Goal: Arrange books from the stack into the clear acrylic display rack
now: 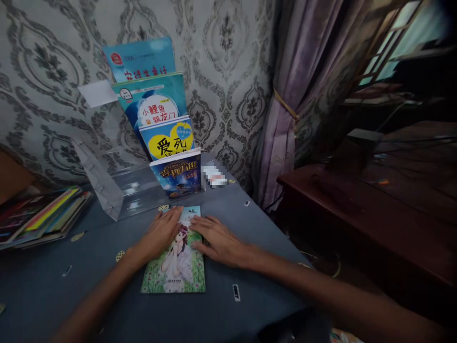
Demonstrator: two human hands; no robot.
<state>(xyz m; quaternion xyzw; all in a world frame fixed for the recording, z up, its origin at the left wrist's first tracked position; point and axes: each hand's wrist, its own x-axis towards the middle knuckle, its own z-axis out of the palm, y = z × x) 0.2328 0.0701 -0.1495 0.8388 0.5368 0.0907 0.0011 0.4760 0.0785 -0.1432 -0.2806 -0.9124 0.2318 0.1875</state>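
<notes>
A paperback book (177,269) with a green meadow and a drawn figure on its cover lies flat on the grey-blue table. Across its upper left part rests my left hand (166,231), fingers stretched out. My right hand (216,239) lies at the upper right edge with its fingers extended over the cover. Just beyond stands a clear stepped rack (98,181). Its right side holds a dark blue book (180,177), a yellow-and-blue book (167,138), a teal book (153,102) and a light blue book (141,57), rising in tiers.
To the left is a stack of thin books (43,216). A white card (97,94) sticks out beside the rack's upper tiers. Patterned wallpaper (228,62) and a tied purple curtain (285,100) are behind. A reddish-brown wooden desk (357,214) stands at the right.
</notes>
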